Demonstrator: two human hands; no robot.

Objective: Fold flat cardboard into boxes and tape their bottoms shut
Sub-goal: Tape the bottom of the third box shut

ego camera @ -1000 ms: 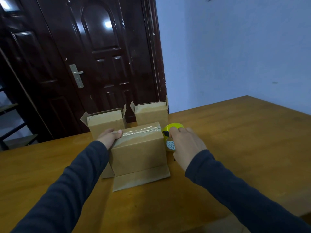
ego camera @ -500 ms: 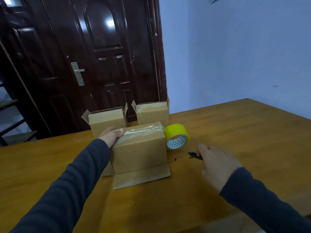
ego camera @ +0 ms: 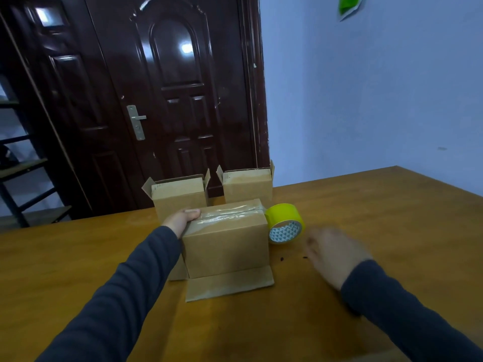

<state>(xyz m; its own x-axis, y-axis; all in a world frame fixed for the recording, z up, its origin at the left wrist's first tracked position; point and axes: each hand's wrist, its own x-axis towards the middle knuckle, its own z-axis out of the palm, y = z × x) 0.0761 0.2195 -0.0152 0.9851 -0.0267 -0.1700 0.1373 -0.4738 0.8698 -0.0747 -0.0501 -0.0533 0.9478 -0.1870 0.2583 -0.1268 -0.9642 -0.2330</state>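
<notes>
Grips the upper left edge of the nearest box (ego camera: 227, 246) with the left hand (ego camera: 183, 219): thumb laid flat over the taped top, the other fingers out of sight down the box's left side. Holds the right hand (ego camera: 337, 254) back-up, low over the desk (ego camera: 392, 231), to the right of the box and near the tape roll (ego camera: 285, 223), touching neither. Too blurred there to tell how far open, or whether closed round anything.

Has the box standing near the middle of the desk, taped face up, with a strip of clear tape (ego camera: 227, 214) running along the closed seam from left to right. Has the open flaps at the box's foot splayed flat on the wood, one toward the camera, one to the left under the sleeve. Yellow tape roll on its edge, tilted, right against the box's right side, patterned core facing the camera. Cannot tell whether joined to the strip on the box.

Behind, at the desk's far edge: a second box (ego camera: 180, 197) and a third box (ego camera: 247, 186), side by side, upright, top flaps open. A few dark specks (ego camera: 281, 258) on the wood between the near box and the right hand. Beyond the desk, a dark panelled door (ego camera: 177, 100) with a metal handle, a pale blue wall (ego camera: 366, 100) to its right, a dark shelf (ego camera: 23, 165) at far left.
</notes>
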